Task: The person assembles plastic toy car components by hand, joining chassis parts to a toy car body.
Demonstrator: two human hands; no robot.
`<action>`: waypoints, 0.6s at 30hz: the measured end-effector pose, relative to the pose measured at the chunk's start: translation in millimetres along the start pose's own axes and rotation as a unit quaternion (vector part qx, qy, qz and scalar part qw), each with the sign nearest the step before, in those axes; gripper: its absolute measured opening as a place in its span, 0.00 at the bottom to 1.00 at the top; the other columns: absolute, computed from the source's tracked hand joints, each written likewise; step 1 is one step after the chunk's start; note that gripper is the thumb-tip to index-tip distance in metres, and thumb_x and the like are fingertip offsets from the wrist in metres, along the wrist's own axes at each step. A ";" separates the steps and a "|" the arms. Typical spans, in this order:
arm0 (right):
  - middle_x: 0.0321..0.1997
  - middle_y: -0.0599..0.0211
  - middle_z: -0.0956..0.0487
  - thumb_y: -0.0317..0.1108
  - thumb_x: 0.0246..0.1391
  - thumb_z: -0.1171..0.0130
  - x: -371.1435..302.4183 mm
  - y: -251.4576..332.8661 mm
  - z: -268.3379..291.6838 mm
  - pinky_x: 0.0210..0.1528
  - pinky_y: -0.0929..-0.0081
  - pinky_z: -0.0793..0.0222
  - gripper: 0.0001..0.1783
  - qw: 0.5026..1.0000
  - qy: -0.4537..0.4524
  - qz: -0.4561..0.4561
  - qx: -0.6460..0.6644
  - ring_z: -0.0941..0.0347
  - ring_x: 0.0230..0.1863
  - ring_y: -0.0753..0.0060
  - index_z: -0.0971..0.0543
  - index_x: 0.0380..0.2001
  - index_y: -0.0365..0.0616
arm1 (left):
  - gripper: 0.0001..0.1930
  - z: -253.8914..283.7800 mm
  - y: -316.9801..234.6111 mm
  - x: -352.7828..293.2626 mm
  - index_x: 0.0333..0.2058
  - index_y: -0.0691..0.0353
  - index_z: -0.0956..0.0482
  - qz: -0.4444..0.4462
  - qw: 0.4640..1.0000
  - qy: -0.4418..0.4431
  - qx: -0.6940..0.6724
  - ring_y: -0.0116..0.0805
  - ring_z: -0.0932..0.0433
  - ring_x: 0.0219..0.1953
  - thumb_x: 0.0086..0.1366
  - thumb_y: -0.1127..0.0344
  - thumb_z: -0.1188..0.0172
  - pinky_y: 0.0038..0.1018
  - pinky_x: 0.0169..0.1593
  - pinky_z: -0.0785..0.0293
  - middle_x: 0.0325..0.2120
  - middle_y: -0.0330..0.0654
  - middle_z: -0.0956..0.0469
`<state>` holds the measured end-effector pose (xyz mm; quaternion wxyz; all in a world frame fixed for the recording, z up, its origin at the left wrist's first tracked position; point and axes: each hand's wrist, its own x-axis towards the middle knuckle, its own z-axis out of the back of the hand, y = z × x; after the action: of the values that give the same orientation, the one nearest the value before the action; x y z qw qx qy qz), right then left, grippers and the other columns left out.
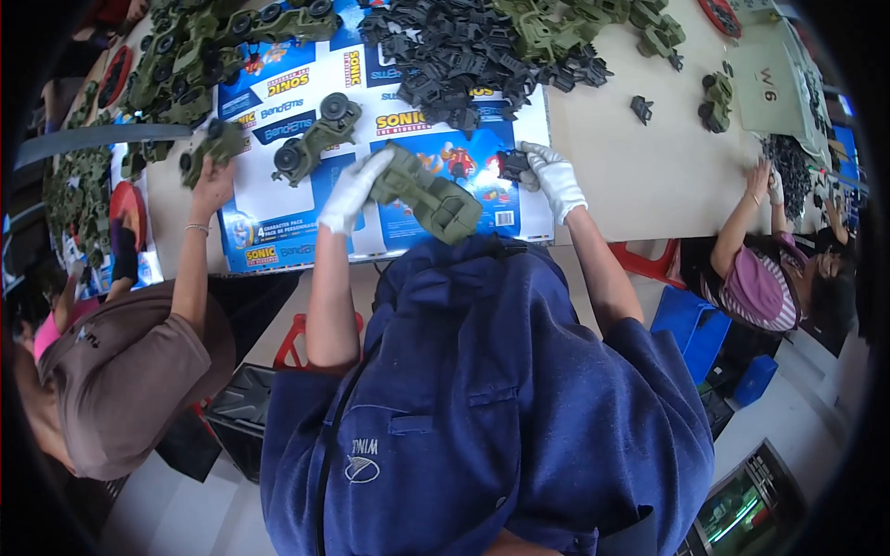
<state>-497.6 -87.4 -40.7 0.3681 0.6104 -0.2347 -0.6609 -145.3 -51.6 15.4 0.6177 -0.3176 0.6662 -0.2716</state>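
Observation:
My left hand (pixel 354 190), in a white glove, grips an olive-green toy vehicle body (pixel 428 193) at its left end. The body is tilted down to the right above the table edge, with no wheels to be seen on it. On the right, my right hand (pixel 554 178), also gloved in white, pinches a small black plastic part (pixel 510 165). The two pieces are apart. Beyond them lies a heap of similar black parts (pixel 445 60). A green toy vehicle with black wheels (pixel 317 139) rests just past my left hand.
Printed blue-and-white sheets (pixel 306 218) cover the table (pixel 607 157) before me. More green vehicles (pixel 185 69) are piled far left, others (pixel 556 28) at the back. A co-worker's bare hand (pixel 213 181) holds a green vehicle at left. Another person (pixel 756 269) works at right beside a pale green bin (pixel 769 79).

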 end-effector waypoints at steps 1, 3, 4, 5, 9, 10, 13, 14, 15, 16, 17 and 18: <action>0.36 0.69 0.19 0.34 0.67 0.50 -2.9 0.8 2.1 0.26 0.81 0.25 0.16 1.000 -0.004 0.000 0.001 0.24 0.24 0.80 0.22 0.54 0.47 | 0.33 -18.7 -35.6 -6.5 0.53 0.69 0.25 -0.021 0.993 0.016 0.119 0.33 0.21 0.47 0.62 0.44 0.38 0.26 0.51 0.27 0.42 0.46 0.19; 0.36 0.69 0.18 0.34 0.67 0.51 -7.9 9.4 1.2 0.26 0.81 0.25 0.16 0.996 -0.057 0.051 -0.040 0.23 0.27 0.81 0.22 0.54 0.45 | 0.42 -20.4 -9.1 48.3 0.58 0.71 0.31 -0.098 0.967 -0.030 0.232 0.45 0.24 0.54 0.58 0.39 0.36 0.33 0.56 0.30 0.49 0.56 0.22; 0.38 0.62 0.17 0.36 0.65 0.48 -12.7 15.9 2.5 0.32 0.72 0.22 0.16 0.989 -0.090 0.063 -0.102 0.20 0.31 0.70 0.21 0.52 0.44 | 0.47 -29.8 -14.9 55.6 0.60 0.71 0.35 -0.123 0.937 -0.080 0.316 0.51 0.26 0.55 0.56 0.37 0.36 0.37 0.57 0.30 0.51 0.61 0.26; 0.38 0.62 0.17 0.36 0.65 0.48 -11.1 13.6 6.8 0.32 0.72 0.22 0.16 0.989 -0.092 0.064 -0.101 0.20 0.31 0.70 0.21 0.52 0.44 | 0.51 -42.2 -17.8 60.4 0.63 0.71 0.40 -0.147 0.897 -0.131 0.396 0.56 0.28 0.57 0.53 0.34 0.35 0.40 0.57 0.31 0.53 0.65 0.29; 0.43 0.51 0.18 0.49 0.56 0.39 -34.5 37.5 7.4 0.45 0.59 0.24 0.24 0.908 -0.212 0.161 -0.323 0.20 0.41 0.50 0.20 0.50 0.44 | 0.64 -86.6 -17.5 42.8 0.66 0.69 0.51 -0.134 0.865 -0.279 0.396 0.61 0.28 0.54 0.45 0.24 0.38 0.43 0.54 0.28 0.56 0.68 0.35; 0.44 0.48 0.19 0.53 0.53 0.37 -46.0 49.3 -0.1 0.49 0.56 0.26 0.29 0.912 -0.211 0.125 -0.329 0.21 0.44 0.45 0.21 0.51 0.44 | 0.69 -94.6 -17.1 36.3 0.67 0.70 0.55 -0.060 0.884 -0.232 0.401 0.60 0.28 0.56 0.40 0.21 0.37 0.42 0.55 0.28 0.59 0.70 0.39; 0.44 0.49 0.19 0.54 0.51 0.35 -47.0 48.0 -21.3 0.46 0.59 0.25 0.35 0.855 -0.200 0.119 -0.464 0.20 0.43 0.49 0.27 0.57 0.44 | 0.72 -103.6 1.8 44.7 0.68 0.72 0.60 -0.007 0.929 -0.158 0.335 0.61 0.28 0.56 0.41 0.22 0.36 0.41 0.57 0.30 0.59 0.72 0.38; 0.43 0.50 0.20 0.52 0.50 0.34 -44.9 50.6 -26.6 0.47 0.58 0.25 0.37 0.861 -0.155 0.074 -0.478 0.21 0.44 0.48 0.30 0.60 0.45 | 0.70 -104.4 8.7 45.7 0.68 0.73 0.60 -0.032 0.930 -0.151 0.334 0.59 0.27 0.55 0.43 0.27 0.33 0.38 0.56 0.29 0.55 0.70 0.33; 0.43 0.50 0.20 0.52 0.50 0.34 -42.1 43.0 -25.7 0.47 0.58 0.25 0.37 0.861 -0.156 0.072 -0.478 0.21 0.44 0.48 0.30 0.60 0.45 | 0.69 -111.4 7.3 37.4 0.68 0.74 0.60 -0.057 0.931 -0.141 0.332 0.57 0.25 0.55 0.45 0.31 0.31 0.35 0.55 0.28 0.52 0.67 0.27; 0.43 0.49 0.20 0.51 0.49 0.34 -35.3 31.5 -27.2 0.48 0.58 0.26 0.38 0.855 -0.171 0.099 -0.479 0.21 0.44 0.48 0.31 0.60 0.46 | 0.67 -114.7 7.4 28.1 0.68 0.74 0.59 -0.062 0.943 -0.107 0.309 0.55 0.25 0.55 0.45 0.33 0.30 0.36 0.55 0.28 0.53 0.68 0.28; 0.43 0.49 0.20 0.50 0.48 0.33 -28.7 21.4 -27.2 0.48 0.58 0.26 0.38 0.848 -0.185 0.126 -0.480 0.22 0.45 0.47 0.31 0.60 0.46 | 0.64 -114.0 27.4 34.6 0.67 0.72 0.56 -0.084 0.946 -0.079 0.304 0.52 0.25 0.56 0.45 0.38 0.27 0.35 0.56 0.29 0.53 0.63 0.27; 0.43 0.49 0.20 0.50 0.48 0.33 -27.3 14.0 -25.0 0.48 0.58 0.26 0.38 0.849 -0.186 0.126 -0.479 0.22 0.45 0.47 0.31 0.60 0.46 | 0.65 -115.3 37.0 36.8 0.67 0.72 0.56 -0.098 0.938 -0.047 0.330 0.55 0.28 0.58 0.44 0.37 0.27 0.36 0.59 0.31 0.56 0.65 0.31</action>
<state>-470.7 -71.5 -16.4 0.6444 0.1894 -0.0273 -0.7403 -264.6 -59.0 -26.2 0.6888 -0.1721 0.4748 -0.5201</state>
